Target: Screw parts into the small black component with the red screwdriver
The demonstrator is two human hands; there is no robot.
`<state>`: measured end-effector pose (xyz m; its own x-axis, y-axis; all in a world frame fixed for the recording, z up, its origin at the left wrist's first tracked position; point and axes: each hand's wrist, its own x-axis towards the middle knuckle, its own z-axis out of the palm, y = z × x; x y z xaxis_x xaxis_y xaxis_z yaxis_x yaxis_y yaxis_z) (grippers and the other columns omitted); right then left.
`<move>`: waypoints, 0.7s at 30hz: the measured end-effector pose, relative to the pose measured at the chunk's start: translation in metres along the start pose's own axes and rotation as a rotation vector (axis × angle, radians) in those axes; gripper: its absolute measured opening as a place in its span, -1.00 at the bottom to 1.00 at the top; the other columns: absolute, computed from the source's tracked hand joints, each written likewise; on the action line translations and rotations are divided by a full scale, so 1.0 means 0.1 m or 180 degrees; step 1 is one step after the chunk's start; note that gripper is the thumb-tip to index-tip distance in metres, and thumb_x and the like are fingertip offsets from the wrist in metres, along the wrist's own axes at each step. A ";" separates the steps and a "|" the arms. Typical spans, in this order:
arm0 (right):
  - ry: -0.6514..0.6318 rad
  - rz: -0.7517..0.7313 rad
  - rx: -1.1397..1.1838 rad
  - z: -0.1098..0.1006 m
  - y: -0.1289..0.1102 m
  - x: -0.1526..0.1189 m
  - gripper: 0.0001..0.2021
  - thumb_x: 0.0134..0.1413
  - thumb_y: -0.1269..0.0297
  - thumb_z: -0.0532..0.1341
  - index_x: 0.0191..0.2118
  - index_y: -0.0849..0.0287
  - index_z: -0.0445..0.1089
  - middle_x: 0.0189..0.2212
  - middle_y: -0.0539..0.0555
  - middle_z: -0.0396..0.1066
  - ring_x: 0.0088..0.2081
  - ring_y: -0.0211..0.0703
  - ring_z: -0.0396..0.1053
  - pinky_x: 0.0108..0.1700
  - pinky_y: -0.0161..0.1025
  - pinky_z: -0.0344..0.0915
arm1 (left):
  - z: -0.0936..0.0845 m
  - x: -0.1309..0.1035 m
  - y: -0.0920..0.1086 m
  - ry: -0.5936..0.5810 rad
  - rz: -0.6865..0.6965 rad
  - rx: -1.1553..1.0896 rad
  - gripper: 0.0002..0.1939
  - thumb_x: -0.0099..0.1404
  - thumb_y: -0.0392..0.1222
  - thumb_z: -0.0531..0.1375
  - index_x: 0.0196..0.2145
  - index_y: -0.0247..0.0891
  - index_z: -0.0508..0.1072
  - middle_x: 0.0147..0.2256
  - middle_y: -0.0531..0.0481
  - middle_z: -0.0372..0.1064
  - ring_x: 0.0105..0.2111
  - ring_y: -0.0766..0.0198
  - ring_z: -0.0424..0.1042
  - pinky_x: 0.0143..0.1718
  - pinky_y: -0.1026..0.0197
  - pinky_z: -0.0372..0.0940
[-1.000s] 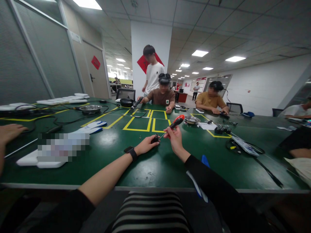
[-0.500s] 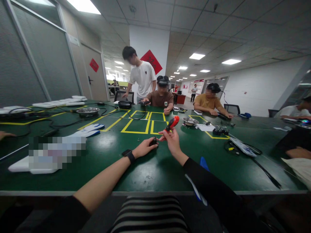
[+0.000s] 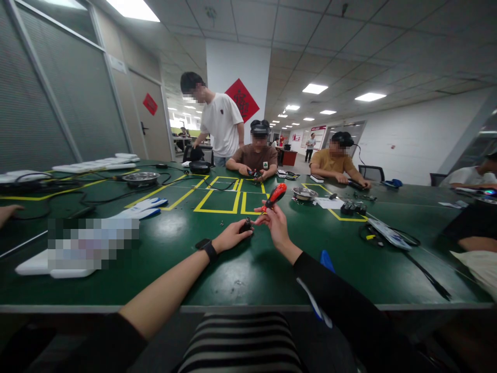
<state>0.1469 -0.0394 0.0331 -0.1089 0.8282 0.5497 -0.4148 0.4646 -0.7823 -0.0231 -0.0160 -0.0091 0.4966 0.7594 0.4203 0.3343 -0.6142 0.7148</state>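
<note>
My left hand [image 3: 232, 236] is closed round a small black part [image 3: 246, 224] with a metallic top, low over the green table [image 3: 233, 280]. Just to its right, my right hand [image 3: 276, 224] holds a red and black screwdriver [image 3: 276, 195] by its handle, which leans up and to the right. A fingertip of my right hand is close to the black part; whether they touch is hard to tell. The screwdriver's tip is not clearly visible. Small bits [image 3: 221, 223] lie left of my left hand.
Metal bowls [image 3: 304, 194] [image 3: 141, 178], white-and-blue gloves [image 3: 145, 207], black blocks [image 3: 353, 208] and cables [image 3: 404, 237] lie about the table. A blue object [image 3: 326, 261] is beside my right forearm. Several people are around the table.
The screwdriver handle has risen slightly, with my right fingers shifted on it. My left hand has barely moved. Across the table, the seated person's hands have come together and the standing person leans further left.
</note>
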 end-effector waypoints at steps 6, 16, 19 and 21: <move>0.0094 -0.0137 -0.0249 0.03 0.00 0.01 -0.80 0.05 0.24 0.15 -0.21 0.14 0.18 -0.39 0.00 0.44 -0.59 -0.35 0.36 -0.48 -0.35 0.34 | 0.00 0.00 -0.03 0.0018 -0.0007 -0.0011 -0.60 0.20 -0.04 0.11 -0.03 -0.27 0.31 -0.16 -0.08 0.42 -0.18 0.17 0.39 -0.06 0.12 0.23; 0.0136 -0.0048 -0.0114 0.00 0.01 0.01 -0.75 0.03 0.23 0.16 -0.19 0.11 0.11 -0.45 -0.06 0.43 -0.60 -0.33 0.37 -0.49 -0.35 0.35 | 0.01 0.00 0.00 0.0010 -0.0029 -0.0068 -0.59 0.20 -0.04 0.11 -0.04 -0.30 0.32 -0.16 -0.10 0.42 -0.16 0.17 0.39 -0.05 0.12 0.23; 0.0036 0.0018 -0.0020 -0.01 0.00 0.02 -0.76 0.07 0.23 0.11 -0.13 0.13 0.15 -0.39 -0.01 0.44 -0.55 -0.32 0.40 -0.45 -0.34 0.36 | 0.01 0.00 0.00 0.0006 -0.0031 -0.0061 -0.59 0.20 -0.05 0.11 -0.04 -0.29 0.32 -0.15 -0.11 0.42 -0.16 0.16 0.39 -0.04 0.11 0.23; 0.0017 0.0028 -0.0030 -0.02 0.00 0.02 -0.74 0.07 0.23 0.11 -0.10 0.13 0.17 -0.35 0.01 0.44 -0.54 -0.32 0.41 -0.45 -0.34 0.35 | 0.00 0.00 0.00 0.0000 -0.0031 -0.0042 -0.59 0.20 -0.04 0.10 -0.03 -0.29 0.31 -0.16 -0.10 0.42 -0.16 0.16 0.39 -0.05 0.11 0.23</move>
<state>0.1480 -0.0370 0.0341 -0.1076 0.8339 0.5413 -0.4055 0.4603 -0.7898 -0.0227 -0.0160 -0.0093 0.4934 0.7653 0.4134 0.3285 -0.6040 0.7261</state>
